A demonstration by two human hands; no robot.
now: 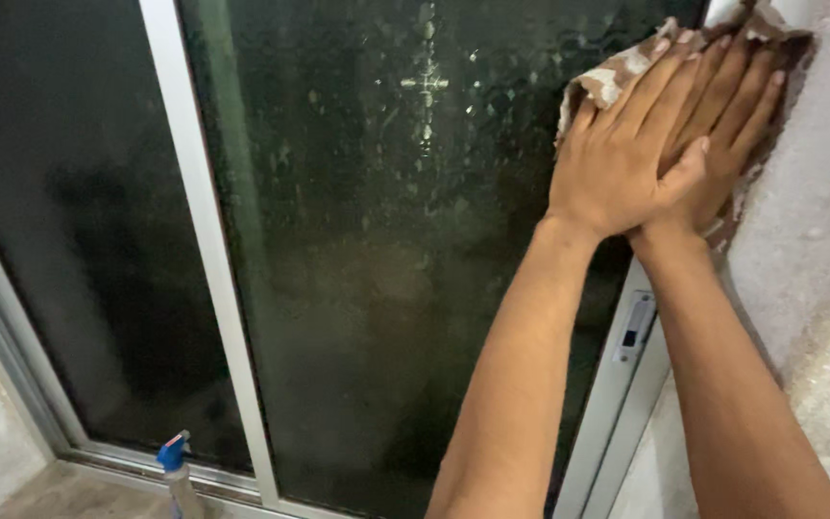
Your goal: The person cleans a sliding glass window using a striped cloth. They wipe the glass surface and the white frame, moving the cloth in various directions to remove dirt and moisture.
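**Two hands pressing a cloth to the upper corner of a sliding window**

Head view: The left hand (619, 144) is lying flat with its fingers stretched out and close together, palm down on a brown-and-white patterned cloth (617, 75). The right hand (722, 125) is lying just beside it, also flat and spread open, its fingers pointing up and slightly right; the left hand's thumb is overlapping the right hand's inner edge. Neither hand is curling around the cloth: both are pressing it flat against the surface beneath. The cloth is sitting at the upper right of the frame, bunching above the fingertips and peeking out on the left of the left hand and along the right edge of the right hand, where it is meeting the rough pale wall (818, 192).

Both forearms are reaching up from the bottom of the picture, well apart at the bottom and coming together at the wrists.

The cloth is resting on the dark textured glass pane (377, 240), which is showing pale specks and streaks. A pale metal window frame (208, 240) is dividing this pane from a second dark pane on the left. A small latch (634, 327) is sitting on the right-hand frame upright, below the wrists. At the bottom left, a spray bottle (177, 471) with a blue nozzle is standing on the sill, well apart from the hands.
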